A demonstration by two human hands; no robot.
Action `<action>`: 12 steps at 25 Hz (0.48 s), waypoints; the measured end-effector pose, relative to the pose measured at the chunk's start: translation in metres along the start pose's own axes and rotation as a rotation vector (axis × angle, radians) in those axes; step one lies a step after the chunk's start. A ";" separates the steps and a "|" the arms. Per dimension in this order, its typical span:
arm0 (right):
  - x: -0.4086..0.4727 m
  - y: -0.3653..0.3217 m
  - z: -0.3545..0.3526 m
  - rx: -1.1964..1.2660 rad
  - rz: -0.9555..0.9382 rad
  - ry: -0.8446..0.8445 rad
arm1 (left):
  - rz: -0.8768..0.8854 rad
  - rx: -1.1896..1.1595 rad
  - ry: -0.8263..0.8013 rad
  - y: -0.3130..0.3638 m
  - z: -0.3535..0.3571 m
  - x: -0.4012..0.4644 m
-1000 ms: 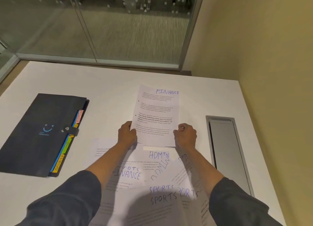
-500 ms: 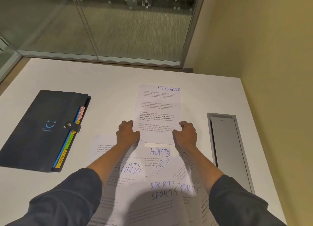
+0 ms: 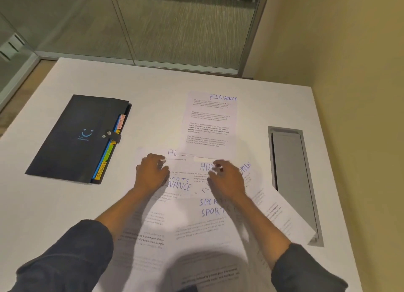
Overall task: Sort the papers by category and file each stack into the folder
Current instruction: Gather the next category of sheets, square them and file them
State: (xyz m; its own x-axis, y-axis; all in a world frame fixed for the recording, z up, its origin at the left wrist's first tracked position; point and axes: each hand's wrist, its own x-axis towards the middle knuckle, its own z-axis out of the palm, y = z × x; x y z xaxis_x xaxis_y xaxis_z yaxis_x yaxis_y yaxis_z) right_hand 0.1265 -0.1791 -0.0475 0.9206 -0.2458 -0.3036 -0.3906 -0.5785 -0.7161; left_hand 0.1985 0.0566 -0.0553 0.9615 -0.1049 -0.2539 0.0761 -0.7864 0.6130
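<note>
Hands (image 3: 153, 173) off FINANCE sheet (image 3: 212, 125) | white table (image 3: 65, 204) | glass wall (image 3: 153, 24) behind

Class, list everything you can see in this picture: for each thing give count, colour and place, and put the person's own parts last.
Table: one, white, fills the view.
Folder: one, black with coloured tabs, closed, left on the table.
Finance sheet: one, white, lying alone at the far centre.
Paper pile: several overlapping white sheets, near centre.
Hatch: one, grey, set into the table at right.
Glass wall: behind the table.
Left hand: on the pile.
Right hand: on the pile.
</note>
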 end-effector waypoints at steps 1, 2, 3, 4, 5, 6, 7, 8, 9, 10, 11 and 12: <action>-0.017 0.001 0.011 -0.042 -0.024 -0.050 | 0.045 0.083 -0.036 -0.005 -0.002 -0.013; -0.033 0.004 0.023 -0.114 -0.049 -0.108 | 0.100 0.170 -0.092 -0.009 -0.003 -0.023; -0.045 0.006 0.036 -0.213 -0.085 -0.163 | 0.137 0.244 -0.164 -0.013 -0.003 -0.031; -0.056 0.009 0.047 -0.320 -0.115 -0.213 | 0.155 0.317 -0.241 -0.015 -0.004 -0.039; -0.063 0.012 0.057 -0.413 -0.127 -0.257 | 0.165 0.398 -0.311 -0.018 -0.002 -0.042; -0.069 0.014 0.063 -0.487 -0.127 -0.286 | 0.194 0.478 -0.348 -0.020 0.001 -0.045; -0.073 0.016 0.068 -0.537 -0.127 -0.299 | 0.224 0.539 -0.358 -0.022 0.005 -0.046; -0.075 0.016 0.069 -0.563 -0.136 -0.290 | 0.246 0.574 -0.352 -0.024 0.008 -0.046; -0.077 0.017 0.070 -0.579 -0.149 -0.272 | 0.250 0.590 -0.340 -0.024 0.010 -0.045; -0.078 0.018 0.070 -0.592 -0.159 -0.257 | 0.244 0.594 -0.324 -0.024 0.011 -0.042; -0.078 0.018 0.070 -0.606 -0.164 -0.248 | 0.237 0.600 -0.311 -0.024 0.010 -0.040; -0.078 0.019 0.070 -0.622 -0.165 -0.243 | 0.232 0.615 -0.300 -0.023 0.009 -0.036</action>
State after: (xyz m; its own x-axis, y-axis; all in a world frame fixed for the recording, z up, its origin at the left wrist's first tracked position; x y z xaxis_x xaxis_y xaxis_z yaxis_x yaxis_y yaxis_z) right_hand 0.0470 -0.1164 -0.0810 0.9137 0.0233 -0.4058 -0.1059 -0.9502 -0.2930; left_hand 0.1594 0.0735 -0.0668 0.8144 -0.4038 -0.4168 -0.3684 -0.9147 0.1665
